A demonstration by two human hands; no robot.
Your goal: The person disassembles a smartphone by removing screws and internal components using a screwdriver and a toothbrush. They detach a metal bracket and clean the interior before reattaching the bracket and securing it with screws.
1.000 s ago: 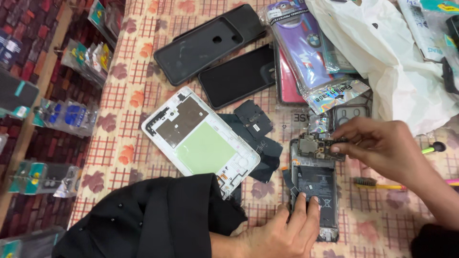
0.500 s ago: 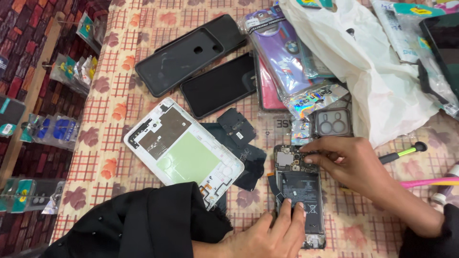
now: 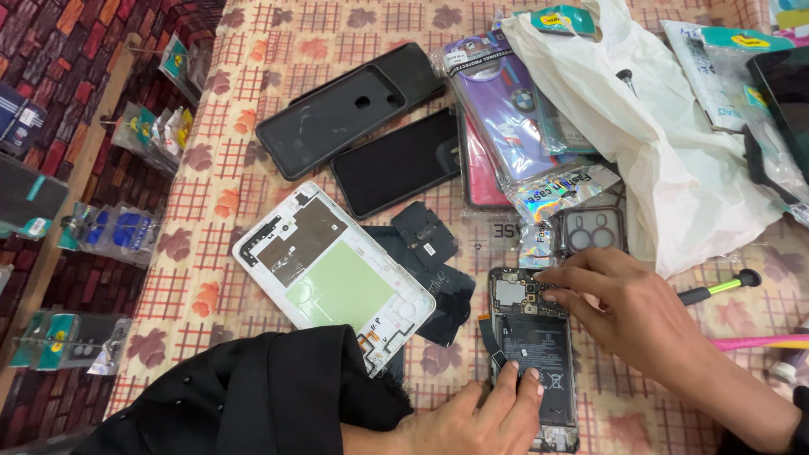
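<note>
An opened phone (image 3: 539,354) lies back-up on the patterned tablecloth, its black battery and circuit board exposed. My left hand (image 3: 484,413), coming out of a black sleeve, presses its fingers on the phone's lower left edge. My right hand (image 3: 628,312) rests its fingertips on the circuit board at the phone's top end; whether they pinch a small part cannot be told. Black inner cover pieces (image 3: 425,236) lie just left of the phone.
A white phone frame with a green patch (image 3: 329,274) lies to the left. Behind it are a black phone case (image 3: 345,109) and a dark phone (image 3: 400,160). Packaged phone cases (image 3: 514,118), a white plastic bag (image 3: 666,126) and a green-handled screwdriver (image 3: 720,286) lie at the right.
The view has shifted, so everything sits lower and further left in the picture. My right hand has stayed on the circuit board and my left hand still steadies the phone's lower edge.
</note>
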